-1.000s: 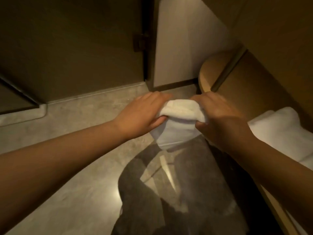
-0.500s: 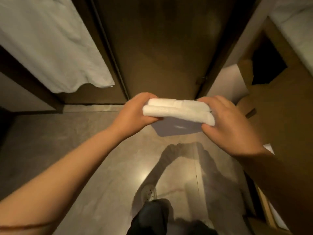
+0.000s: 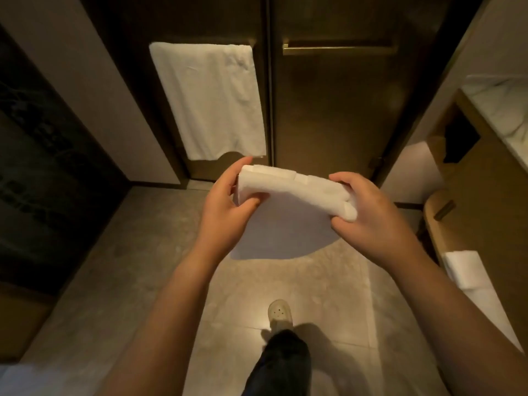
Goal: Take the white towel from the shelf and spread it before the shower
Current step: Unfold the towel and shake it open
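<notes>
Dark bronze double doors fill the top of the view, smooth and matte, with a brass bar handle on the right leaf. Polished grey stone floor below, glossy. Long white terry towel hangs flat on the left leaf. Folded white towel is held in mid-air above the floor, thick soft roll with one layer drooping under it (probably starting to unfold). Left hand clamps its left end, right hand its right end. Pale perforated shoe on the floor.
</notes>
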A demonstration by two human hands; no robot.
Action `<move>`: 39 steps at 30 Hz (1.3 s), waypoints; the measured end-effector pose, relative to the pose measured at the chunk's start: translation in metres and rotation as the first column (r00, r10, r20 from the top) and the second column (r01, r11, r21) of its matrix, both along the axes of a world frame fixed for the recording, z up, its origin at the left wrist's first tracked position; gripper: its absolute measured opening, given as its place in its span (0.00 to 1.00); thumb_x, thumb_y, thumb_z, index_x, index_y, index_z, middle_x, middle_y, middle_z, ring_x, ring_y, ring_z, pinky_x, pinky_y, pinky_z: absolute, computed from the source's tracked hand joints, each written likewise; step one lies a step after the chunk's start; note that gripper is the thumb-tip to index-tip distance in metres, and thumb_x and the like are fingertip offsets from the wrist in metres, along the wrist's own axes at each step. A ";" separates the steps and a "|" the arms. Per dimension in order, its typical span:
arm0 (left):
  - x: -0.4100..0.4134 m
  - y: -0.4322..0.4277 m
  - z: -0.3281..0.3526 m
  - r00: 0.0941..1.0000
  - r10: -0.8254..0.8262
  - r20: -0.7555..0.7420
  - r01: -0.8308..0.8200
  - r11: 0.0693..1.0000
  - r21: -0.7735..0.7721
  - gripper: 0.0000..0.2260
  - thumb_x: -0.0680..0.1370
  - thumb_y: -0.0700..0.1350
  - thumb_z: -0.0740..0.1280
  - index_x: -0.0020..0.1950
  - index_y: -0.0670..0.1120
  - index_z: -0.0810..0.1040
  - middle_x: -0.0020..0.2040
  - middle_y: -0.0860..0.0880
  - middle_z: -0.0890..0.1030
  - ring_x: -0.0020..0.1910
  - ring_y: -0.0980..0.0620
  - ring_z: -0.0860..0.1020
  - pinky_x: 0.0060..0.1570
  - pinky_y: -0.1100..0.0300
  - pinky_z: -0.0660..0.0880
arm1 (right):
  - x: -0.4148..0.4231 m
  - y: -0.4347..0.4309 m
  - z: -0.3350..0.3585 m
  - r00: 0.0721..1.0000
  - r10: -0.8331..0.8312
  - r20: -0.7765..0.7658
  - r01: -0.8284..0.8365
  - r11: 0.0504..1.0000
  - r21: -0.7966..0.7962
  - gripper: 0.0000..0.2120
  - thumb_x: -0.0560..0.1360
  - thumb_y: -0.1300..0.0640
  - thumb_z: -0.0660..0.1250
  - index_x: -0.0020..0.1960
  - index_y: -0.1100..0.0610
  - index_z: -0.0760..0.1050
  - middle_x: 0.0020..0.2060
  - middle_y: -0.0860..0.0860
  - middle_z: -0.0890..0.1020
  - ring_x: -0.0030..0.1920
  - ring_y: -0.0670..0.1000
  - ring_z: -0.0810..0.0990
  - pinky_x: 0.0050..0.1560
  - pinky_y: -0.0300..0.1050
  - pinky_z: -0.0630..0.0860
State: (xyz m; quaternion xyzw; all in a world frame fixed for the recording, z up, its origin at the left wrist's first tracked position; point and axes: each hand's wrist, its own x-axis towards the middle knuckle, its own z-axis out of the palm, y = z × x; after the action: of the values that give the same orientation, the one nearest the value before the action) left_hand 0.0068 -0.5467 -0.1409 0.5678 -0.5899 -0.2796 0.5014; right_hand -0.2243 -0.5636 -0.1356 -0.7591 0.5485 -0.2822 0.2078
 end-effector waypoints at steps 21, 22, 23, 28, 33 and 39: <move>0.263 0.218 0.046 0.997 -0.008 0.075 0.005 0.999 0.041 0.24 0.77 0.46 0.66 0.70 0.63 0.65 0.61 0.67 0.73 0.60 0.71 0.69 0.52 0.78 0.66 | 0.283 0.195 0.034 0.968 0.141 -0.209 -0.158 0.985 -0.068 0.16 0.68 0.38 0.68 0.50 0.43 0.70 0.41 0.41 0.73 0.39 0.44 0.72 0.36 0.42 0.75; 0.276 0.224 0.047 0.997 -0.003 0.080 -0.001 0.999 0.052 0.24 0.78 0.46 0.65 0.70 0.62 0.65 0.63 0.64 0.73 0.61 0.70 0.69 0.53 0.76 0.66 | 0.297 0.202 0.035 0.972 0.135 -0.192 -0.151 0.986 -0.076 0.16 0.68 0.37 0.68 0.50 0.43 0.70 0.40 0.40 0.73 0.39 0.43 0.72 0.35 0.40 0.73; 0.286 0.230 0.047 0.996 -0.005 0.090 -0.001 0.998 0.061 0.24 0.78 0.46 0.65 0.71 0.61 0.64 0.64 0.62 0.72 0.61 0.69 0.68 0.55 0.74 0.65 | 0.309 0.209 0.034 0.975 0.129 -0.179 -0.146 0.986 -0.086 0.16 0.68 0.37 0.68 0.50 0.43 0.70 0.40 0.40 0.72 0.38 0.43 0.72 0.35 0.39 0.72; 0.310 0.256 0.050 0.984 0.015 0.179 -0.022 0.999 0.036 0.25 0.78 0.48 0.64 0.72 0.62 0.60 0.64 0.63 0.68 0.59 0.74 0.66 0.53 0.76 0.62 | 0.337 0.245 0.034 0.989 0.086 -0.118 -0.103 0.984 -0.142 0.15 0.69 0.42 0.70 0.51 0.46 0.72 0.40 0.41 0.71 0.39 0.43 0.70 0.35 0.37 0.70; 0.303 0.285 0.050 0.963 0.073 0.259 -0.062 0.997 -0.053 0.24 0.77 0.45 0.67 0.70 0.59 0.64 0.64 0.62 0.67 0.61 0.68 0.65 0.56 0.74 0.61 | 0.335 0.276 0.037 0.996 0.036 -0.082 -0.053 0.976 -0.213 0.15 0.67 0.46 0.73 0.49 0.48 0.72 0.40 0.41 0.71 0.40 0.44 0.71 0.36 0.38 0.72; 0.272 0.303 0.060 0.938 0.148 0.313 -0.112 0.985 -0.130 0.12 0.75 0.48 0.69 0.57 0.54 0.75 0.54 0.61 0.70 0.53 0.64 0.70 0.51 0.70 0.65 | 0.302 0.309 0.038 0.997 -0.031 -0.074 0.013 0.973 -0.230 0.19 0.66 0.43 0.74 0.51 0.47 0.71 0.42 0.39 0.69 0.40 0.43 0.71 0.35 0.34 0.69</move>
State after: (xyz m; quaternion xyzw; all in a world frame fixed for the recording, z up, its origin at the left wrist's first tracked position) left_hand 0.2786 -0.2433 -0.0813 0.6148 -0.6396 -0.1164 0.4465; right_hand 0.0776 -0.2545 -0.0975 -0.7822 0.5283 -0.3165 0.0945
